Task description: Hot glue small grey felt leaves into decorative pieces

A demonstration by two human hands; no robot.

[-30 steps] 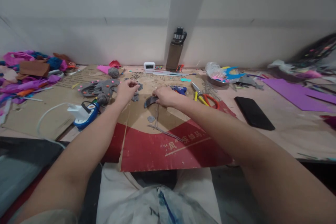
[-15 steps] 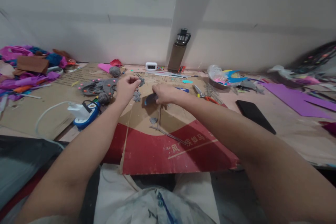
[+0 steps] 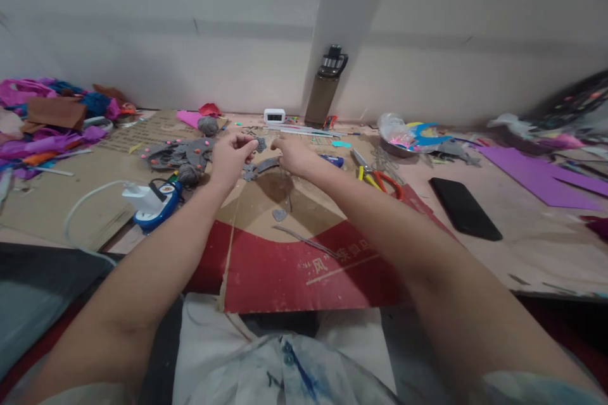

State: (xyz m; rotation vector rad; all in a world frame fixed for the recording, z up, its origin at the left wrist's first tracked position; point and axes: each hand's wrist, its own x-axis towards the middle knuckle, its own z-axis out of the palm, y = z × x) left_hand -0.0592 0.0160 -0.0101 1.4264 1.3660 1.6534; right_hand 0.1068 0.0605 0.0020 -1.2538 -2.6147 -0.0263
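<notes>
My left hand (image 3: 234, 153) pinches a small grey textured piece (image 3: 261, 144) between thumb and fingertips. To its right, my right hand (image 3: 295, 155) is closed on a curved grey strip (image 3: 268, 166), whose free end points left; the fingertips are partly hidden. A thin cord hangs or lies just below the right hand. Another small grey piece (image 3: 249, 172) lies on the cardboard beneath the left hand. Nearer me are a grey heart-shaped piece (image 3: 279, 216) and a length of grey cord (image 3: 304, 238), both on the red-and-brown cardboard (image 3: 266, 278).
Left stand a blue power strip (image 3: 159, 215) with a white plug, a grey yarn ball (image 3: 189, 176) and grey pieces with pink-headed pins (image 3: 177, 155). Scissors (image 3: 387, 180), a black phone (image 3: 464, 209) and a bowl (image 3: 398, 147) lie right. A bottle (image 3: 323, 92) stands behind.
My right hand has lifted slightly away from me, and the strip in it has turned to show its grey face. The small piece in my left hand shows more clearly.
</notes>
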